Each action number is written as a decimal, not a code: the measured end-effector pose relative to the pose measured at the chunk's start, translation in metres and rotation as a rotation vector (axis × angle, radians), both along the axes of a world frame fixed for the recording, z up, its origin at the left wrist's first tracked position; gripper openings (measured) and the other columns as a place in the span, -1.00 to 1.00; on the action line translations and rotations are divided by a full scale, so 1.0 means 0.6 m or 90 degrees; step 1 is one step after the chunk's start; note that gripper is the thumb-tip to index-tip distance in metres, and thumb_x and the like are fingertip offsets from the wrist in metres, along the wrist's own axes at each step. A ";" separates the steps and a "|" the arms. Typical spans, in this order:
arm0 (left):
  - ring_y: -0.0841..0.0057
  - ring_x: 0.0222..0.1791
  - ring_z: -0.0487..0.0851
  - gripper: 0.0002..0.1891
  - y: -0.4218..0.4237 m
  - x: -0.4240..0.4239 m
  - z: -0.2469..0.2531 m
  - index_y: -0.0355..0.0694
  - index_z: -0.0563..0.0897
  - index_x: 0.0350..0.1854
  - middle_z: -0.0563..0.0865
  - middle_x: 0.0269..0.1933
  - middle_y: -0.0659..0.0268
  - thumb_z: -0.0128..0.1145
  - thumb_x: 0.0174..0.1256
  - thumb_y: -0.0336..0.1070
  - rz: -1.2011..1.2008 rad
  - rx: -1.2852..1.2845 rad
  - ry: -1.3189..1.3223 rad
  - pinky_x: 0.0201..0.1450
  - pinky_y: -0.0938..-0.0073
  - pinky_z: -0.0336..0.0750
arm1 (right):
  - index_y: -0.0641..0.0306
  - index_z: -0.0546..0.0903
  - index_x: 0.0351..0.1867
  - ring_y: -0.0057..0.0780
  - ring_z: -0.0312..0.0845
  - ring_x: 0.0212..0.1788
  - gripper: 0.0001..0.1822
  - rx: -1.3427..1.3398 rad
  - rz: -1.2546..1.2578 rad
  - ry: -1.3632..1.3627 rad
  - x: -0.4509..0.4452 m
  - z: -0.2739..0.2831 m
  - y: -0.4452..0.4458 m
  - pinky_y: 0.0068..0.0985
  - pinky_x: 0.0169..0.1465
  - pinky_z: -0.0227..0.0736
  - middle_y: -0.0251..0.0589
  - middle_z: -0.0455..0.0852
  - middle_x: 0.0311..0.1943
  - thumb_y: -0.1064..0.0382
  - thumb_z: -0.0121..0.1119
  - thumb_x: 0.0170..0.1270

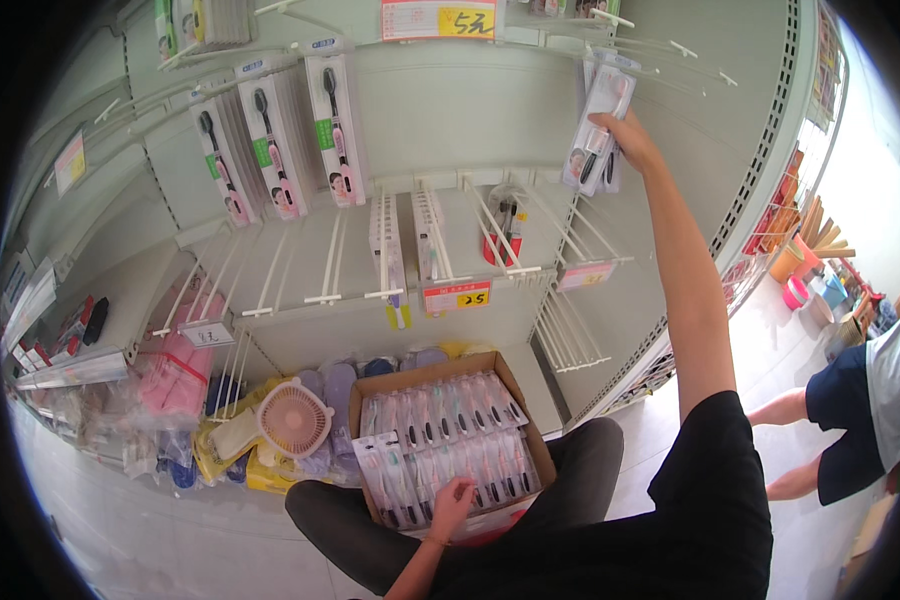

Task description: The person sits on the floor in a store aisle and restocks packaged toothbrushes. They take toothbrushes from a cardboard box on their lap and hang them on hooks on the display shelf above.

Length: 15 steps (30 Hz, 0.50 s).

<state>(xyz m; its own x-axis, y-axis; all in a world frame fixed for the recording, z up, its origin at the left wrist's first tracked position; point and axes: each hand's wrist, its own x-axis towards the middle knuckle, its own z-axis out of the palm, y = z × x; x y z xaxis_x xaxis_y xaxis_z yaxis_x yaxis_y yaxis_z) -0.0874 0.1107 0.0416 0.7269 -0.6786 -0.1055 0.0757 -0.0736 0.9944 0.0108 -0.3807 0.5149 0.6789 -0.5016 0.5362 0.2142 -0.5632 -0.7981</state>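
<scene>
My right hand [631,141] is raised at the upper right, gripping a blister-packed toothbrush [600,124] by its side. The pack tilts in front of other packs hanging at the peg hooks there; whether its hole is on a hook is unclear. Between my legs stands an open cardboard box [504,363], holding two rows of packed toothbrushes [439,420] with black-ended handles. Over the front row is my left hand [454,506], its fingers partly curled. I cannot tell whether it pinches a pack.
Black-bristled toothbrush packs [270,142] hang at the upper left. Bare peg hooks [334,255] jut toward me. Beside the box are a pink plastic basket [295,418] and bagged slippers [337,397]. A person in dark shorts [840,420] stands at the right.
</scene>
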 end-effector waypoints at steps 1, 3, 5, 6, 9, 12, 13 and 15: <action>0.66 -0.48 0.59 -0.90 0.003 0.001 -0.002 -0.30 0.57 -0.20 0.65 -0.45 0.32 0.04 0.30 -0.45 0.000 0.004 -0.005 -0.38 0.65 0.48 | 0.36 0.26 0.19 -0.37 0.46 -0.04 -0.30 0.063 0.037 0.000 0.001 -0.001 0.007 -0.41 0.03 0.40 -0.16 0.50 -0.05 0.17 0.25 0.02; 0.65 -0.48 0.59 -0.90 0.005 0.001 -0.008 -0.30 0.57 -0.20 0.65 -0.45 0.31 0.04 0.30 -0.46 0.005 -0.002 0.000 -0.38 0.65 0.48 | 0.37 0.32 0.13 -0.37 0.48 -0.07 -0.37 0.160 0.095 -0.021 0.006 0.000 0.018 -0.40 0.01 0.41 -0.17 0.52 -0.10 0.17 0.26 0.04; 0.64 -0.48 0.59 -0.90 0.002 0.002 -0.017 -0.30 0.57 -0.19 0.64 -0.44 0.31 0.04 0.29 -0.47 0.015 -0.023 0.021 -0.38 0.64 0.49 | 0.40 0.39 0.06 -0.35 0.52 -0.10 -0.44 0.227 0.140 -0.064 0.014 0.000 0.028 -0.39 0.00 0.43 -0.17 0.55 -0.14 0.16 0.27 0.06; 0.64 -0.48 0.59 -0.90 0.003 0.003 -0.019 -0.30 0.57 -0.19 0.65 -0.44 0.31 0.04 0.29 -0.48 0.014 -0.020 0.025 -0.38 0.64 0.49 | 0.40 0.39 0.05 -0.35 0.52 -0.10 -0.46 0.226 0.139 -0.072 0.018 -0.001 0.030 -0.39 0.00 0.43 -0.16 0.56 -0.14 0.17 0.26 0.07; 0.64 -0.47 0.59 -0.89 0.006 0.007 -0.023 -0.30 0.57 -0.19 0.65 -0.43 0.31 0.04 0.29 -0.48 0.016 -0.020 0.035 -0.37 0.64 0.49 | 0.40 0.39 0.04 -0.35 0.53 -0.11 -0.46 0.208 0.109 -0.069 0.028 -0.001 0.029 -0.39 0.00 0.43 -0.16 0.56 -0.14 0.18 0.26 0.07; 0.64 -0.47 0.59 -0.89 0.007 0.009 -0.025 -0.30 0.57 -0.19 0.65 -0.42 0.31 0.04 0.29 -0.48 0.024 -0.023 0.052 -0.37 0.65 0.48 | 0.38 0.30 0.13 -0.34 0.51 -0.08 -0.36 0.132 0.030 -0.037 0.036 -0.004 0.016 -0.40 0.00 0.44 -0.14 0.53 -0.09 0.19 0.28 0.03; 0.65 -0.47 0.59 -0.89 0.005 0.009 -0.022 -0.30 0.57 -0.19 0.65 -0.42 0.31 0.04 0.29 -0.48 0.022 -0.021 0.060 -0.37 0.65 0.48 | 0.36 0.25 0.18 -0.32 0.50 -0.06 -0.29 0.085 0.005 -0.050 0.037 -0.005 0.002 -0.39 0.00 0.44 -0.12 0.51 -0.05 0.19 0.29 0.00; 0.65 -0.47 0.58 -0.90 0.007 0.011 -0.019 -0.31 0.57 -0.19 0.65 -0.42 0.31 0.04 0.29 -0.48 0.024 -0.019 0.070 -0.37 0.65 0.48 | 0.34 0.18 0.24 -0.29 0.49 -0.03 -0.19 0.014 -0.037 -0.050 0.038 0.001 -0.008 -0.39 0.00 0.45 -0.10 0.49 -0.01 0.20 0.31 -0.05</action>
